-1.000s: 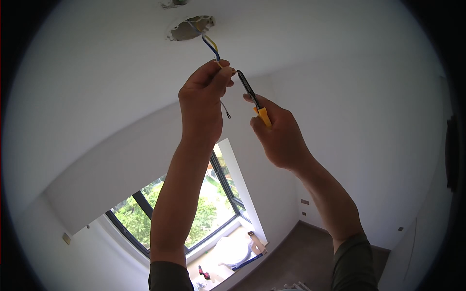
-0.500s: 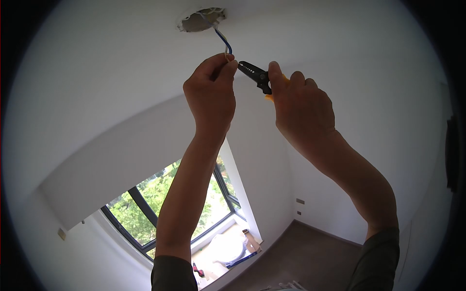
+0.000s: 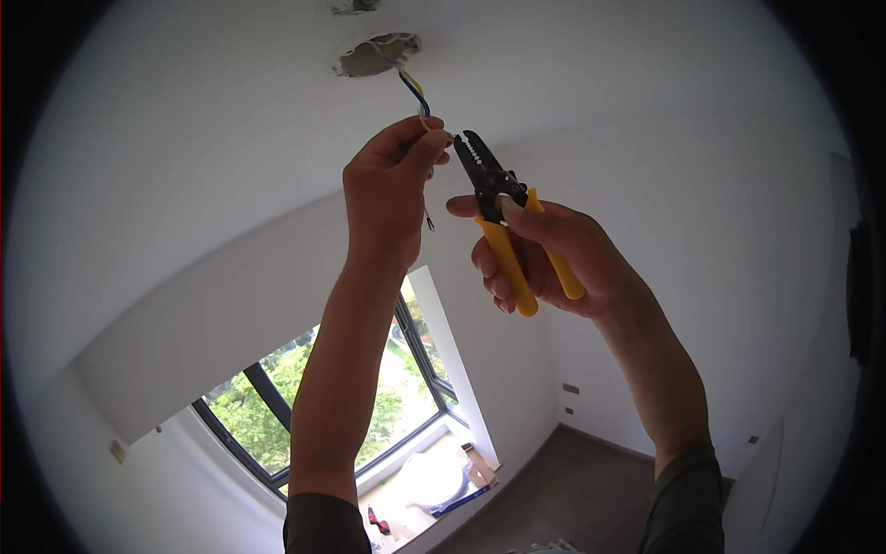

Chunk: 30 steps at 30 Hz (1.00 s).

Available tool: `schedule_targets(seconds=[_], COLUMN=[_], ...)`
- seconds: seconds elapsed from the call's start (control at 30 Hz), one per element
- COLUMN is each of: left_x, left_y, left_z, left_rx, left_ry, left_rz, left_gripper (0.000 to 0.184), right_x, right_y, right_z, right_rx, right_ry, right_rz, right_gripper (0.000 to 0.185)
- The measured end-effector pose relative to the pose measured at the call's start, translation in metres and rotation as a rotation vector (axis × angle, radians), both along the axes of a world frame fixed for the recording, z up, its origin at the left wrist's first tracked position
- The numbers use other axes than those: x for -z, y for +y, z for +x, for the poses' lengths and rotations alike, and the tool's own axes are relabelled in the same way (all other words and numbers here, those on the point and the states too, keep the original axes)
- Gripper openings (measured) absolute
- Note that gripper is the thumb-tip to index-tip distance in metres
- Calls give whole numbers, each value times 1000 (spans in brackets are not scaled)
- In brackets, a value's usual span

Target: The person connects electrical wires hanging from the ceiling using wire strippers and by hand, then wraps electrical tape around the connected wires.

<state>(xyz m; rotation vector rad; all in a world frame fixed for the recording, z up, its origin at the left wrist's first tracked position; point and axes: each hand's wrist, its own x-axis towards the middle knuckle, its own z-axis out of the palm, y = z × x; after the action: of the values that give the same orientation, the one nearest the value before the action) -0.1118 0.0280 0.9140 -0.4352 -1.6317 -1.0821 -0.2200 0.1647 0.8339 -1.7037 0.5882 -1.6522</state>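
Blue and yellow wires (image 3: 414, 89) hang from a rough round hole (image 3: 377, 57) in the ceiling. My left hand (image 3: 395, 185) pinches the wires near their lower end, and a short end sticks out past the fingertips. A thin dark-tipped piece hangs below that hand. In my right hand (image 3: 544, 249) is a wire stripper (image 3: 498, 189) with black jaws and yellow handles. Its jaws are slightly parted and point up, with the tip close beside the left fingertips; whether it touches the wire end is too small to tell.
Another opening (image 3: 355, 6) is in the ceiling at the top edge. Below left is a window (image 3: 268, 406), its sill (image 3: 415, 528) bearing a white item, a red and black tool (image 3: 378, 522) and other things. The brown floor (image 3: 572, 489) lies lower right.
The stripper has turned from pointing left to pointing up, with its flat side and both handles now showing. My right hand has rotated and lowered; my left hand still pinches the wires.
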Motion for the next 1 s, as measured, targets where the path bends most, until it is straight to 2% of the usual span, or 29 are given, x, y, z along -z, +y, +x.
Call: schedule_targets(seconds=[0.5, 0.67, 0.8, 1.0], left_x=[1, 2, 1, 2], left_y=[0, 3, 2, 3], left_z=[5, 11, 8, 7], left_rx=[-7, -51, -67, -21], left_ry=[18, 18, 28, 6], left_rz=[3, 0, -26, -1], left_gripper=[17, 17, 18, 18], right_x=[-3, -4, -2, 6], right_y=[-7, -2, -7, -8], right_z=[2, 6, 2, 3], right_rx=[-152, 68, 38, 72], right_ry=[-95, -69, -55, -66], right_rz=[81, 139, 128, -45], right_gripper=[53, 51, 53, 58])
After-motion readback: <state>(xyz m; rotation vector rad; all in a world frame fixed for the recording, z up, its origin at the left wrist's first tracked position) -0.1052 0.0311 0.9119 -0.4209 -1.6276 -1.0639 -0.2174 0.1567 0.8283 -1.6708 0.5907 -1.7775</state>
